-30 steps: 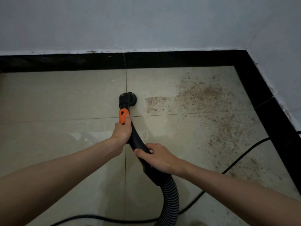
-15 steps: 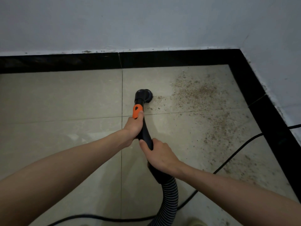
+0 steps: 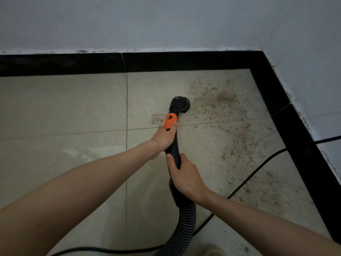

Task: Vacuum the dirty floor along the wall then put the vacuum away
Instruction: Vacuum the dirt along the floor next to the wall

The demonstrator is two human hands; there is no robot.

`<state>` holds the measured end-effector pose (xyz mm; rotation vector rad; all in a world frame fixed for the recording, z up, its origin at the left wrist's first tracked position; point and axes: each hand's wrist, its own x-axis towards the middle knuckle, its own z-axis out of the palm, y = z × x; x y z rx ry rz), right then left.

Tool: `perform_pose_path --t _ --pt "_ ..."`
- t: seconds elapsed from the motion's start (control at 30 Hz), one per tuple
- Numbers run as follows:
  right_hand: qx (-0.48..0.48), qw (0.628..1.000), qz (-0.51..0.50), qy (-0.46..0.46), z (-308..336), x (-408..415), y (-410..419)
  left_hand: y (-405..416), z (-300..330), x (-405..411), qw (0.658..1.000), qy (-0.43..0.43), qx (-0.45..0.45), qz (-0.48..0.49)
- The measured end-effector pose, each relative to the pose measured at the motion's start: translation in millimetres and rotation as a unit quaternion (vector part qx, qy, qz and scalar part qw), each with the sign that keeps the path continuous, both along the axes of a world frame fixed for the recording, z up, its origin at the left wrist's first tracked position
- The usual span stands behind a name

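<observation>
Near wall corner: brush nozzle point(image 3: 180, 104) on floor point(image 3: 64, 108) at edge of dirt patch point(image 3: 217, 100). L hand point(image 3: 164, 136) & R hand point(image 3: 184, 177) both wrap vacuum wand point(image 3: 173, 148).

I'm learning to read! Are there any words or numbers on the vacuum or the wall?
None: no words or numbers show anywhere.
The orange slider on the black vacuum handle bears only a dark drop-shaped mark, no letters.
The wall and black baseboard are blank.

Two hands point(image 3: 175, 157), one vacuum point(image 3: 174, 141).
</observation>
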<state>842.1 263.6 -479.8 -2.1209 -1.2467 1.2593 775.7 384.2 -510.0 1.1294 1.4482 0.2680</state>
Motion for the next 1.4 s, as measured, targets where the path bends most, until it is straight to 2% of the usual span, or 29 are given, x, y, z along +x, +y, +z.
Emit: perform_pose_path --t 0.17,0.47,0.7,1.03,1.4 --pt "0.001 1.0 0.007 0.016 1 -2 8 5 4 -6 1.0 -0.004 0.007 0.014" --pt "0.002 0.99 0.133 0.036 12 -28 19 -1 11 -64 0.985 -0.036 -0.012 0.169" --pt "-0.012 0.982 0.185 0.022 17 -37 7 -29 22 -84 0.97 -0.081 -0.053 0.223" --pt "-0.051 0.987 0.154 -0.006 24 -23 -23 -53 22 -62 0.977 -0.095 -0.091 0.166" --pt "-0.04 0.998 0.051 -0.025 26 -8 -20 -33 40 -24 0.987 -0.094 -0.116 0.06"
